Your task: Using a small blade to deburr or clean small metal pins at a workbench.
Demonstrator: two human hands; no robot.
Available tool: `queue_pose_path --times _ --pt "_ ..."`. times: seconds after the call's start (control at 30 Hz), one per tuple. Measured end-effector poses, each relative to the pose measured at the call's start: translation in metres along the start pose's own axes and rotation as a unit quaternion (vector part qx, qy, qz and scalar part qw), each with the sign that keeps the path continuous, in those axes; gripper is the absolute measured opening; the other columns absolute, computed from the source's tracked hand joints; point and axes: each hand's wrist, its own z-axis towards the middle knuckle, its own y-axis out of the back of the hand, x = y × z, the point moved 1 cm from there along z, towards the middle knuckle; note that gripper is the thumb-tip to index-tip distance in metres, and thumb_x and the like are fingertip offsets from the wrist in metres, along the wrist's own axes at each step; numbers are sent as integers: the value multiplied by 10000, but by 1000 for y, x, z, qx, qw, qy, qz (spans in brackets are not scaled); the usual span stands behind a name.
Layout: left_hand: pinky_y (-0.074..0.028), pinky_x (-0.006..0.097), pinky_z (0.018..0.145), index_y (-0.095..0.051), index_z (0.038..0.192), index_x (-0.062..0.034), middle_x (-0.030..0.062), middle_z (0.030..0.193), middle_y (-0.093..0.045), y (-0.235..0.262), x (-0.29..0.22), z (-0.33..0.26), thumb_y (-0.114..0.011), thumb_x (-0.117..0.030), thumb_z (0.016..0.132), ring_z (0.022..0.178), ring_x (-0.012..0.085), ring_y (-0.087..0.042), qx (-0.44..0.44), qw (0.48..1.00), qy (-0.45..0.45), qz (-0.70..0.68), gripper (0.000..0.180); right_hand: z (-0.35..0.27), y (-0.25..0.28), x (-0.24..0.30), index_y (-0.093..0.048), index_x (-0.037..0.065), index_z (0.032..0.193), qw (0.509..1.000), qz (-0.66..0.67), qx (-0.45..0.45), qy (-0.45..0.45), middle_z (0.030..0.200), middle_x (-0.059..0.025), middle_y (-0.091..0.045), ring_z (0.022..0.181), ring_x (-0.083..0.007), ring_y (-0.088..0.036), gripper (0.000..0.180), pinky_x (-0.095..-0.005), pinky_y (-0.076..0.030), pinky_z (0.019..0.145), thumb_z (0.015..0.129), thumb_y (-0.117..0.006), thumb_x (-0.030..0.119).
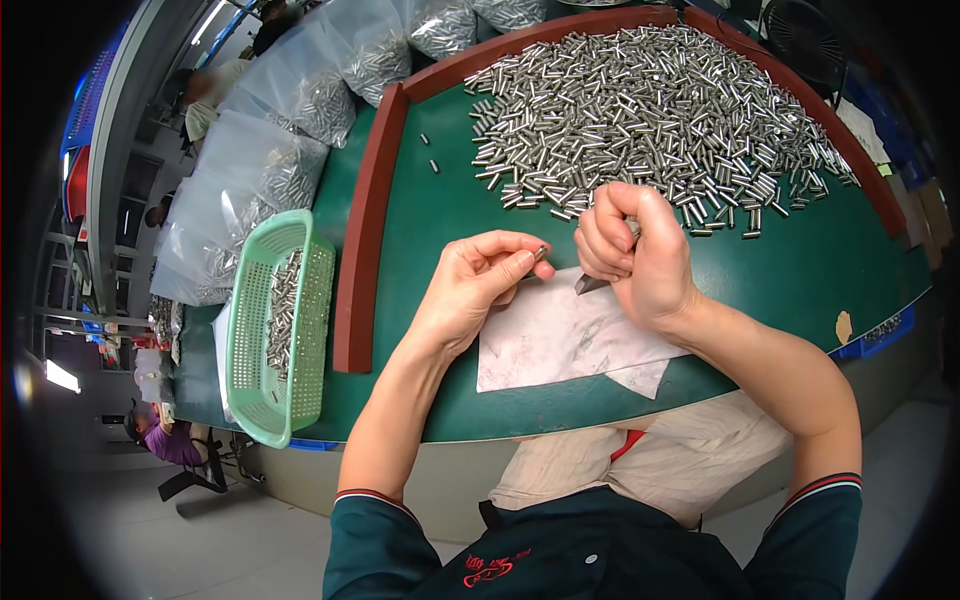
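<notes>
My left hand (475, 285) pinches a small metal pin (541, 252) between thumb and fingers, above the stained white cloth (560, 345). To its right, my right hand (645, 255) is closed in a fist around a dark flat-tipped tool (590, 284). Only the tool's tip shows below the fingers; the rest is mostly hidden. The tip is apart from the pin. Beyond both hands spreads a large pile of shiny metal pins (640, 120) on the green tabletop (430, 220).
Dark red wooden strips (365, 240) border the work area. On the left stands a green plastic basket (322, 300) partly filled with pins, beside clear bags (290, 165) of pins. A black fan (805, 40) is at the back right. Other people sit far left.
</notes>
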Motion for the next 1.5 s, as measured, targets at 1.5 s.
queue_pose_path --times 1.5 --pt "-377 299 441 -586 667 9 90 488 -487 -31 1 -12 -661 -51 682 421 173 -454 -70 883 -134 444 97 -8 -3 -3 -252 128 506 998 46 -38 23 420 20 -242 405 -87 -167 352 -247 -178 412 840 -294 230"
